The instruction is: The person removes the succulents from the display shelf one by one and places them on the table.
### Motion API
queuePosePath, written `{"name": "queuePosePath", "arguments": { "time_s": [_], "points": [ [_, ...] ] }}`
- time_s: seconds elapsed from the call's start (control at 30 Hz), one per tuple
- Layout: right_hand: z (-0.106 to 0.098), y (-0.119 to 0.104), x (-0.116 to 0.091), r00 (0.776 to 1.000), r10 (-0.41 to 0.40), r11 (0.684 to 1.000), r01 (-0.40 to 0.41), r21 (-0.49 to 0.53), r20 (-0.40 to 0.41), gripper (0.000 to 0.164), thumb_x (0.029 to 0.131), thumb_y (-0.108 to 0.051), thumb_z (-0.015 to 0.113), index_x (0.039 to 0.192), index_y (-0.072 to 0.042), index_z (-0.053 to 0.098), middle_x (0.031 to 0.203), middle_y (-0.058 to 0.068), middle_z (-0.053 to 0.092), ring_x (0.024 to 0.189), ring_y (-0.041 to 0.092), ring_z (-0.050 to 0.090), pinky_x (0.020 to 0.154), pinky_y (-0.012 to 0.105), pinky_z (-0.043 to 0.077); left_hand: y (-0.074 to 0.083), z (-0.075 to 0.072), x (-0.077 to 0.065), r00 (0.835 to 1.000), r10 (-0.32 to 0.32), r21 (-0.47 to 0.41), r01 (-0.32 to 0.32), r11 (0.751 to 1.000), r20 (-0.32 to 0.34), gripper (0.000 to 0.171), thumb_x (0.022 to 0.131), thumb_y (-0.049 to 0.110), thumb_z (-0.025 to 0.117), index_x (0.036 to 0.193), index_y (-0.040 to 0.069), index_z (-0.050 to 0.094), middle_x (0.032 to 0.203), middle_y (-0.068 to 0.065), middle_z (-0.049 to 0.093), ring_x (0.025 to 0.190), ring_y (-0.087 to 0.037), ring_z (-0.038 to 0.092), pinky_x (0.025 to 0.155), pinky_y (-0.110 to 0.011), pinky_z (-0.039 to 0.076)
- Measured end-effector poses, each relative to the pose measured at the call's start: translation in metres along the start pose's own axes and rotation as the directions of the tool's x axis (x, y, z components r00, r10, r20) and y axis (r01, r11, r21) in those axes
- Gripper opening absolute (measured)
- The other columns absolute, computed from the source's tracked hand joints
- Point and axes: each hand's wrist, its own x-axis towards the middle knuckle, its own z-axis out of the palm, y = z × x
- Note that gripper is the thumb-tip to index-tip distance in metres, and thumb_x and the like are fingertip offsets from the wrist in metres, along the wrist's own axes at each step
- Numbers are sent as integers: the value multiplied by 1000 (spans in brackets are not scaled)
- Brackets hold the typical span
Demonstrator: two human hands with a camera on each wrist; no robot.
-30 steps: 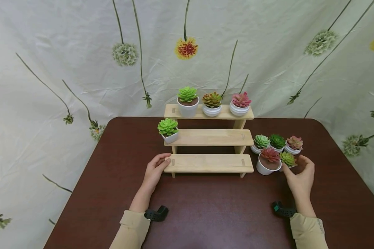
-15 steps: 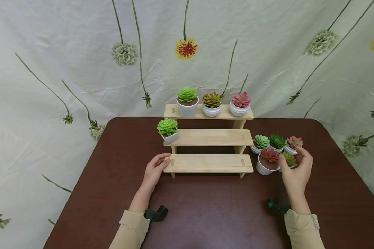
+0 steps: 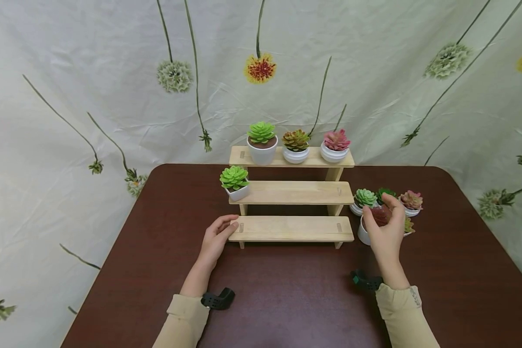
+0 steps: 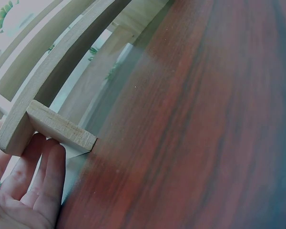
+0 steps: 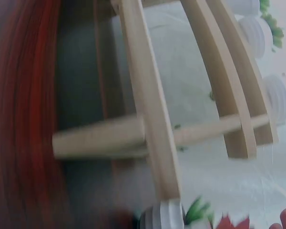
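A three-tier wooden plant stand stands mid-table. My left hand holds the left end of its lowest shelf; in the left wrist view, the fingers lie against the outer side of the shelf's leg. Over the potted red succulent to the right of the stand hovers my right hand, thumb and fingers spread apart with nothing visible between them. It partly covers the red succulent, a dark green one and a yellow-green one.
A pale green succulent and a pinkish one belong to the same cluster. On the top shelf sit potted green, brownish and pink succulents. Another green one occupies the middle shelf's left end.
My right hand has moved left, from beside the yellow-green succulent to over the red one. The left hand and the pots stay where they were.
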Motion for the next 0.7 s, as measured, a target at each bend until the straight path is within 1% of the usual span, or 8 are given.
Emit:
{"name": "queuePosePath", "arguments": {
  "time_s": [0.1,0.2,0.27,0.33,0.4,0.57,0.6,0.7],
  "points": [
    [9,-1,-1,999,-2,999,1,32,39,48,84,1,66,127,7,45,123,13,46,95,29,53,75,27,42,1,0,0,1000,-5,-1,5,1000,0,32,92,18,63,120,5,61,119,-14,60,100,-10,55,84,-21,42],
    [19,-3,-2,998,-17,999,14,43,67,47,85,-1,66,126,5,46,125,15,46,108,34,51,84,33,41,1,1,0,1000,-11,-6,11,1000,0,32,91,18,63,121,5,60,119,-13,60,99,-10,55,83,-21,42],
    [26,-6,-3,996,-34,999,30,45,82,45,84,0,66,125,6,47,125,17,47,115,33,47,91,35,39,0,1,0,1000,-11,-11,11,1000,0,32,91,17,63,121,5,60,119,-13,60,98,-10,55,82,-21,42],
    [32,-10,-3,994,-51,996,44,75,97,44,83,3,66,123,7,47,125,18,48,117,31,45,97,38,36,0,1,0,1000,-12,-9,12,1000,1,32,91,17,63,121,5,61,119,-13,60,99,-11,55,82,-21,43],
    [38,-20,-4,991,-74,993,63,101,110,43,82,8,65,121,11,47,123,23,48,116,32,44,99,42,35,-1,1,0,1000,-11,-7,11,1000,1,32,91,17,63,120,4,61,119,-14,60,100,-12,55,82,-21,42],
    [49,-52,-9,983,-97,987,75,143,159,40,81,12,63,117,17,46,119,32,46,113,40,44,96,53,34,0,0,0,1000,-12,-4,12,1000,0,31,92,19,63,120,5,61,119,-13,60,101,-12,55,83,-22,42],
    [51,-57,-10,981,-95,987,71,145,169,40,81,12,63,117,18,46,119,32,46,113,41,45,96,53,34,0,0,0,1000,-12,-4,12,1000,-1,31,92,19,63,120,5,61,119,-13,60,100,-12,55,83,-22,42],
    [58,-61,-11,975,-99,984,66,165,201,40,81,11,63,117,18,46,119,32,46,113,42,45,96,53,34,1,1,0,1000,-16,-1,16,1000,-5,32,91,18,63,121,6,61,118,-13,61,99,-10,55,83,-22,42]
  ]
}}
